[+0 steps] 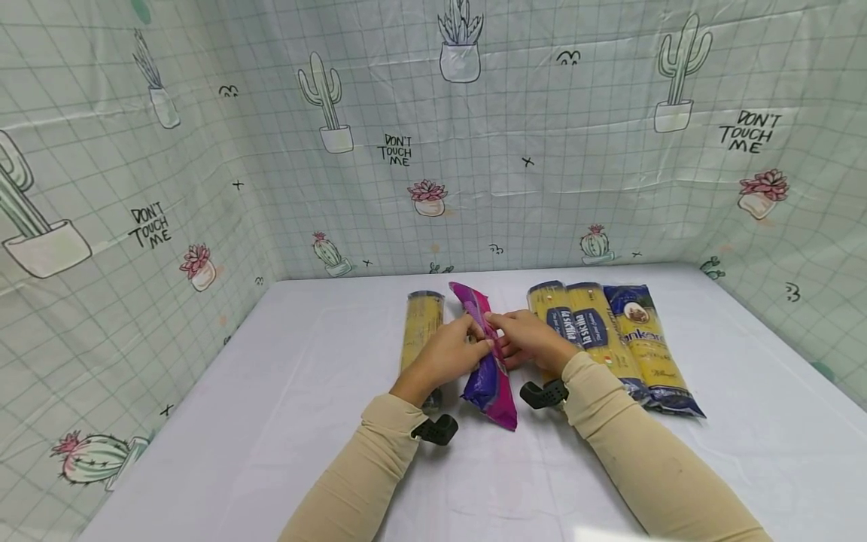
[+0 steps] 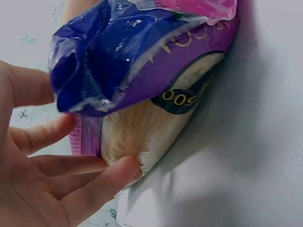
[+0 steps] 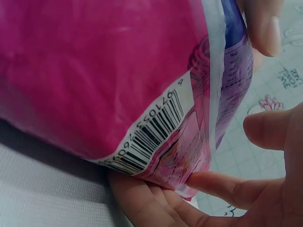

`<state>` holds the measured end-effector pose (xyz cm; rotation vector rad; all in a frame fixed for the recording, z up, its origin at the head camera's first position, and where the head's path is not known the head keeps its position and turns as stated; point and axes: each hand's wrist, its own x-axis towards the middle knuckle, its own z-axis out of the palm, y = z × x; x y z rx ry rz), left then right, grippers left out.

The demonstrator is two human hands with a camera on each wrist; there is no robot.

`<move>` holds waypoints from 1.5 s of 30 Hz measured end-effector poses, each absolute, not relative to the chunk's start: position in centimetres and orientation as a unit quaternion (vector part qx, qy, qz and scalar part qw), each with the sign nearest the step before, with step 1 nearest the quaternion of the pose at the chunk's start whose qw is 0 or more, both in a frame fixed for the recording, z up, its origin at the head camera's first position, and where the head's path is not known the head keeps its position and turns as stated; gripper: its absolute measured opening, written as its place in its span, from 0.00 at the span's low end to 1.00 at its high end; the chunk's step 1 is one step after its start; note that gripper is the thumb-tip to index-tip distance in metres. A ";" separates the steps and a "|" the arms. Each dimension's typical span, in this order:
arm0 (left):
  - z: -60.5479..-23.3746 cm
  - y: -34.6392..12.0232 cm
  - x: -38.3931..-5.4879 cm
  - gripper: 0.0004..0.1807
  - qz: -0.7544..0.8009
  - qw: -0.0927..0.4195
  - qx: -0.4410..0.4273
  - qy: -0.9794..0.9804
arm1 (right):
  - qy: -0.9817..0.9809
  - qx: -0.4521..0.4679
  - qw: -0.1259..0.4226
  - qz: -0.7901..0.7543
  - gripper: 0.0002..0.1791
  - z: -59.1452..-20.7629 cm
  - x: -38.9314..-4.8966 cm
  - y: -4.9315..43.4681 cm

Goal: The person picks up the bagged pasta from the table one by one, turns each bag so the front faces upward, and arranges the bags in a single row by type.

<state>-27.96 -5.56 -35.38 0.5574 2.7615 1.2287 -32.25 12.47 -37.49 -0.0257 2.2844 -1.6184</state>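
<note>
A pink and purple packet (image 1: 503, 403) with a dark blue end stands tilted on its narrow side between both hands. Its clear window (image 2: 128, 130) shows pale contents, and a barcode (image 3: 151, 135) is printed on the pink face. My left hand (image 1: 448, 352) holds the packet from the left, fingertips on its side. From the right, my right hand (image 1: 535, 340) pinches its edge between fingers and thumb. Just left of the packet lies a spaghetti pack (image 1: 423, 316), partly hidden by the left hand and wrist.
Right of my hands, several yellow pasta packs lie side by side: a spaghetti pack (image 1: 544, 296), another spaghetti pack (image 1: 592, 331) and a blue-ended pasta pack (image 1: 652, 350). They rest on a white-covered table (image 1: 325, 354). A cactus-print sheet (image 1: 501, 188) hangs behind and at the sides.
</note>
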 end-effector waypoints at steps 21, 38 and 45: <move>-35.0 -5.0 -27.5 0.13 0.440 0.045 0.235 0.865 | 0.800 -0.037 0.180 -0.570 0.34 -37.2 -32.2 13.5; -36.0 -5.0 -28.1 0.13 0.484 0.051 0.216 0.846 | 0.800 0.000 0.174 -0.575 0.27 -37.5 -32.7 13.9; -36.4 -5.0 -28.5 0.19 0.458 0.069 0.188 0.866 | 0.788 0.021 0.174 -0.591 0.26 -37.3 -32.6 13.7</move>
